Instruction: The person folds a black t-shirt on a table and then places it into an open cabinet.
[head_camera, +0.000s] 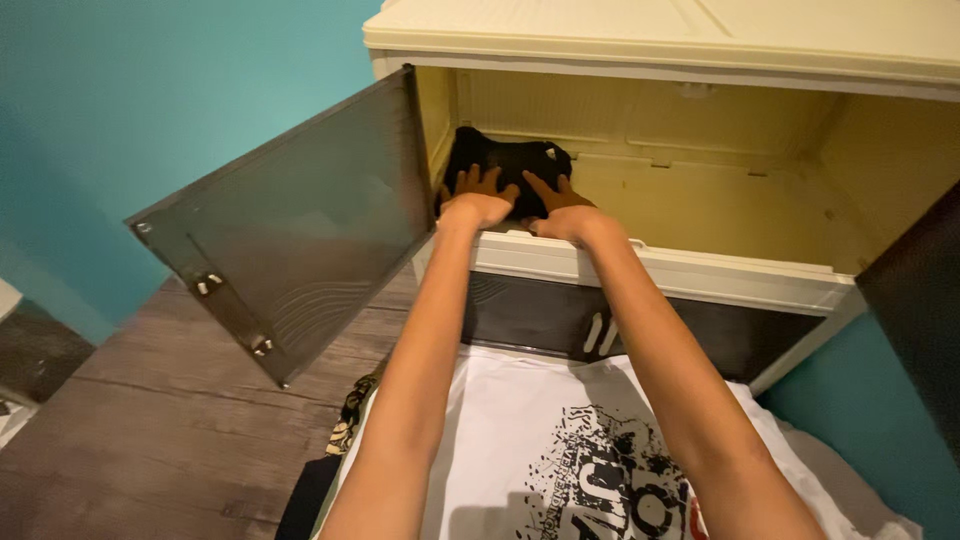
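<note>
Hands press folded black cloth into cabinet corner.
White printed shirt lies nearest, not yet stowed; beyond it, left hand and right hand rest flat, fingers spread, on black cloth already inside open cabinet, at its left back corner beside door.

Two hands are in view, the left hand and the right hand, both pressed flat on one folded black garment. There is one cream plastic cabinet with two dark doors swung open, the left door and the right door, and two pale handles on the shut lower doors. One white printed shirt lies below, with perhaps one more patterned cloth beside it, though too little shows to be sure.
</note>
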